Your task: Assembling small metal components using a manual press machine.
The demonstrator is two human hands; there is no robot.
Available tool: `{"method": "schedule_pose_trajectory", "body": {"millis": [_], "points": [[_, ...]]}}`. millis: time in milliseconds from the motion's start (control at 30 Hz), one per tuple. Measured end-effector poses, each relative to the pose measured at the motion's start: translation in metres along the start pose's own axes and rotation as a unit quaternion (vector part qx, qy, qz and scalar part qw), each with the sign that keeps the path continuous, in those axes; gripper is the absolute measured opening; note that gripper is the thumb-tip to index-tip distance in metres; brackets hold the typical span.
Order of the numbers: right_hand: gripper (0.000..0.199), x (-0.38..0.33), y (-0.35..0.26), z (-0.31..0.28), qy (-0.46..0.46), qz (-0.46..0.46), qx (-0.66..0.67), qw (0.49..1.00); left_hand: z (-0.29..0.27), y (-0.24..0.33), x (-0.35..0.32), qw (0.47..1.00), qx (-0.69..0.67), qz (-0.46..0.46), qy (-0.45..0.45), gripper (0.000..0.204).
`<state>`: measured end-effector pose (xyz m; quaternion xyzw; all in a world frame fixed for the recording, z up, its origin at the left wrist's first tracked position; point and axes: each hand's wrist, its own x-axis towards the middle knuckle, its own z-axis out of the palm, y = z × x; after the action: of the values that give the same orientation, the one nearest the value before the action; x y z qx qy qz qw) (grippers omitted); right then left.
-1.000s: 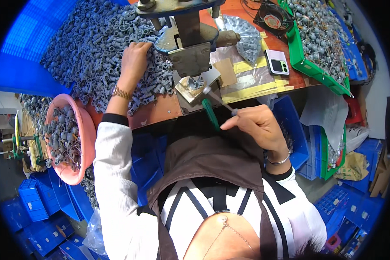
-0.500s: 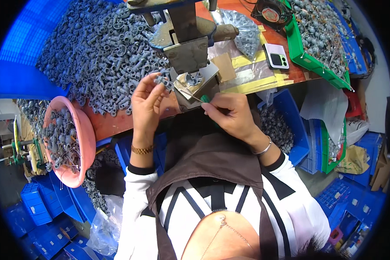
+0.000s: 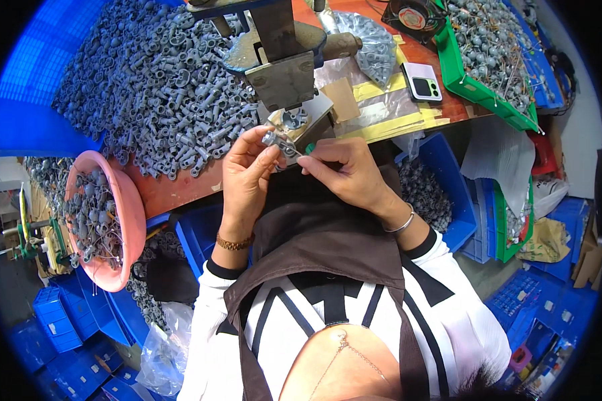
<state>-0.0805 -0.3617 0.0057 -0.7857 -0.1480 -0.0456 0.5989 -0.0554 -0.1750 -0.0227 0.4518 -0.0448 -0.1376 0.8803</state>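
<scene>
My left hand (image 3: 249, 164) pinches a grey plastic fitting (image 3: 279, 142) between thumb and fingertips. From the right, my right hand (image 3: 348, 168) grips a thin metal tool with a green handle (image 3: 310, 148), most of it covered by my fingers. The tool's thin end meets the fitting's near side; whether it sits inside an opening, I cannot tell. Just beyond both hands, under the block of a bench press (image 3: 284, 81), another grey piece (image 3: 294, 119) rests in the fixture.
A large heap of grey fittings (image 3: 160, 87) covers the left of the red-brown table (image 3: 174, 200). Right of the press lie a phone (image 3: 422, 83), a bag of parts (image 3: 368, 48) and a filled green tray (image 3: 478, 93). A pink basin (image 3: 132, 214) and blue bin (image 3: 458, 194) flank me.
My left hand has moved right and nearer to me with the fitting. The tool's end has left the press fixture area and now meets the fitting.
</scene>
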Motion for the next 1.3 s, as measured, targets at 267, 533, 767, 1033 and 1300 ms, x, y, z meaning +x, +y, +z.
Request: {"method": "schedule_pose_trajectory", "body": {"millis": [267, 533, 767, 1033, 1300], "points": [[0.018, 0.001, 0.009, -0.005, -0.051, -0.007, 0.025, 0.998, 0.008, 0.0, -0.009, 0.994, 0.098, 0.038, 0.01, 0.028], [0.019, -0.001, 0.01, -0.011, -0.11, 0.203, 0.252, 0.94, 0.018, 0.012, -0.008, 0.828, 0.467, 0.292, -0.107, 0.024], [0.014, 0.007, 0.024, -0.013, 0.011, 0.166, 0.243, 0.956, 0.005, 0.009, -0.011, 0.922, 0.219, 0.287, 0.139, 0.023], [0.018, 0.017, 0.035, -0.004, -0.046, 0.138, 0.172, 0.974, 0.024, 0.014, -0.015, 0.569, 0.731, 0.372, 0.056, 0.043], [0.007, 0.026, 0.038, 0.007, 0.032, -0.007, -0.07, 0.997, 0.017, -0.011, 0.012, 0.811, 0.545, 0.186, 0.105, 0.016]]}}
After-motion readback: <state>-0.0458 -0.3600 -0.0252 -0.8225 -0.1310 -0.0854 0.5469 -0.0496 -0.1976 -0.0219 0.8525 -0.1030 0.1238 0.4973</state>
